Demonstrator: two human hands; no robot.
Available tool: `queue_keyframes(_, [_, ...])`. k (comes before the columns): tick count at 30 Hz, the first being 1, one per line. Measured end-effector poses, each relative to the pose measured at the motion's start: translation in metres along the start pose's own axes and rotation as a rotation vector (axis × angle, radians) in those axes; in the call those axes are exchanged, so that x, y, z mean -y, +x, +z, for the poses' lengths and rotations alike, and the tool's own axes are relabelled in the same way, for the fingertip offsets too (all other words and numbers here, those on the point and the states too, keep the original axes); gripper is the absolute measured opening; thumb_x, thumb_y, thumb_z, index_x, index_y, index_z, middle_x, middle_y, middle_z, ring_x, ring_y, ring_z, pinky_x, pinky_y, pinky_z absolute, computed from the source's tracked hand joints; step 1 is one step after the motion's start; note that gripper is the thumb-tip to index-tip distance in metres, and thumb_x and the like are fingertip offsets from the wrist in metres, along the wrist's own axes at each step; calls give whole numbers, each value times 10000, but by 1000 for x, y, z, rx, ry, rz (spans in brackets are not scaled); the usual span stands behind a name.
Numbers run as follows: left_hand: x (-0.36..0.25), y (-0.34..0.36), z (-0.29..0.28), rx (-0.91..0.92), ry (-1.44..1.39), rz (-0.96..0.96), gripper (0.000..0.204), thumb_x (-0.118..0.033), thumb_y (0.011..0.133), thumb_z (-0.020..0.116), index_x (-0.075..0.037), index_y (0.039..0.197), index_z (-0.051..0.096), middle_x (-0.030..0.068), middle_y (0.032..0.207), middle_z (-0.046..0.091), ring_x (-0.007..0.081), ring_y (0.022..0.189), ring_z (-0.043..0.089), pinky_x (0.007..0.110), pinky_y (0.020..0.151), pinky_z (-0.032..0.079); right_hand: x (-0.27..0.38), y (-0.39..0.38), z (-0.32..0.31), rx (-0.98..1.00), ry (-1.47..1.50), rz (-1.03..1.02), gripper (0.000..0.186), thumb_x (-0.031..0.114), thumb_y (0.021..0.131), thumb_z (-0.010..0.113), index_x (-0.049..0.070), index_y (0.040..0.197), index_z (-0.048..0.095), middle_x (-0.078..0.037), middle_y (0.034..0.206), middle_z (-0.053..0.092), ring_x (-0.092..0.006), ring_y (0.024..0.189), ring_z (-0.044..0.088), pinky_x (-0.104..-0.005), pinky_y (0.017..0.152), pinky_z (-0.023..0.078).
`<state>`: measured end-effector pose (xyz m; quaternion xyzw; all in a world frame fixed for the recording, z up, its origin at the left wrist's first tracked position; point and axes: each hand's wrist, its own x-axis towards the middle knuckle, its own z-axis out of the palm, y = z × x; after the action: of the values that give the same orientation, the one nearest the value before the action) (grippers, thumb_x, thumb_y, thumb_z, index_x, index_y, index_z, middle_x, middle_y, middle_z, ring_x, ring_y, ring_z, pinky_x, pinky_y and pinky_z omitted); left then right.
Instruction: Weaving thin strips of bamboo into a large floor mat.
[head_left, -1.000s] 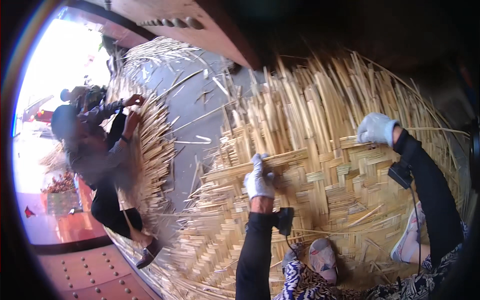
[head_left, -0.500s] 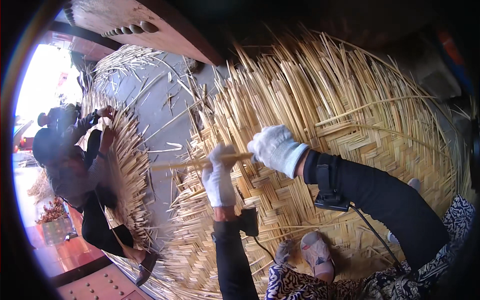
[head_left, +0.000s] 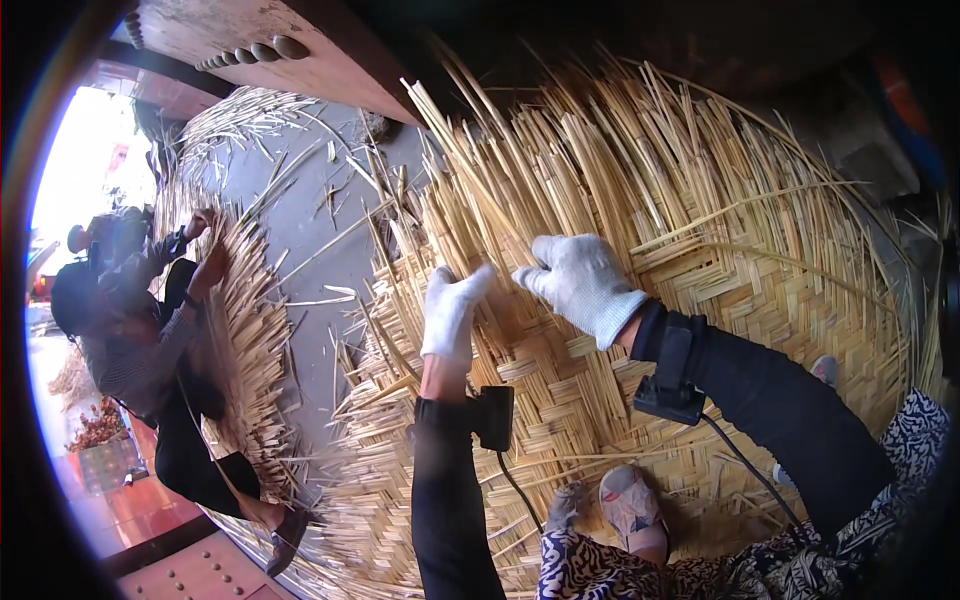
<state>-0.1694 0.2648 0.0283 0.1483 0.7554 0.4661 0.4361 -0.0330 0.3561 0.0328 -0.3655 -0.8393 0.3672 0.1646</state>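
Observation:
A broad woven mat (head_left: 720, 375) of pale split reeds lies before me, its loose strips standing up along the far edge. White knitted gloves cover both my hands. My left hand (head_left: 453, 312) is at the weave's edge, closed around some upright reed strips (head_left: 447, 225), its thumb toward the right. My right hand (head_left: 582, 285) sits just beside it, fingers bent and thumb pointing left. One long slanting strip (head_left: 470, 175) runs down to its fingertips, which pinch it. The gloves partly hide both grips.
At the left a crouching co-worker (head_left: 140, 340) handles another reed mat (head_left: 245, 370). Loose reed pieces lie on the grey floor (head_left: 315, 240) between us. A studded wooden panel (head_left: 330, 45) juts in at the top. My shoe (head_left: 632, 500) rests on the mat.
The crosswise strip that was between my hands is no longer held there. My right hand has shifted right, away from the left. A long strip now slants up toward the far left.

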Motion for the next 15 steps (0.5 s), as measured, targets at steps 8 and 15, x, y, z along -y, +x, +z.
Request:
queue_keyframes(8, [-12, -11, 3, 284, -63, 64, 445, -344, 750, 643, 7, 1013, 564, 28, 793, 604, 99, 712, 532, 225, 688, 404, -7, 9, 6, 55, -8, 148, 245, 274, 738, 587, 32, 707, 569, -165, 656, 569, -319, 644, 568, -398, 590, 441])
queue_keyframes(15, [23, -25, 14, -310, -706, 332, 414, -167, 819, 557, 18, 1171, 442, 116, 1059, 557, 169, 904, 546, 283, 791, 459, 2, 12, 1, 536, -339, -121, 246, 51, 702, 492, 80, 932, 574, -195, 738, 595, -340, 724, 592, -423, 653, 457])
